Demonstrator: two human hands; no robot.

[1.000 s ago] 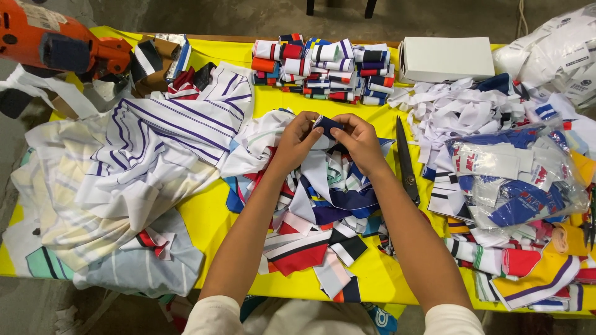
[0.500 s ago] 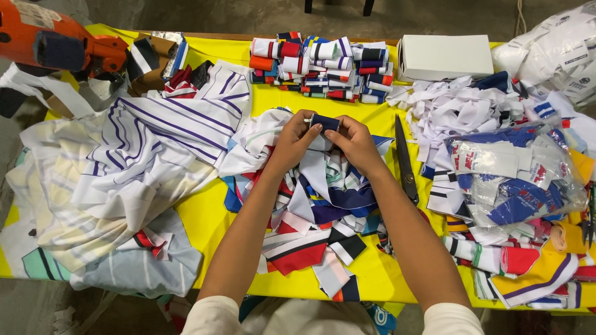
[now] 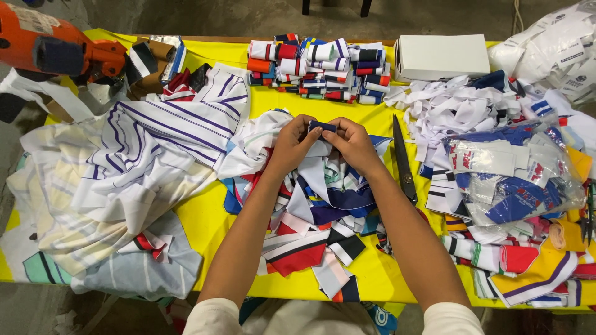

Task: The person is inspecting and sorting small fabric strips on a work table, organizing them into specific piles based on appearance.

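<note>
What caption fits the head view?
Both hands, left hand and right hand, pinch a dark blue fabric strip above mixed scraps.

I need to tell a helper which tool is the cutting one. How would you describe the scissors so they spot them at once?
Start at the yellow table and find the white box at its far edge. Just nearer than the box, right of the right hand, lie the scissors, blades pointing away. They are the only dark, long, metal thing among soft coloured fabric strips.
</note>
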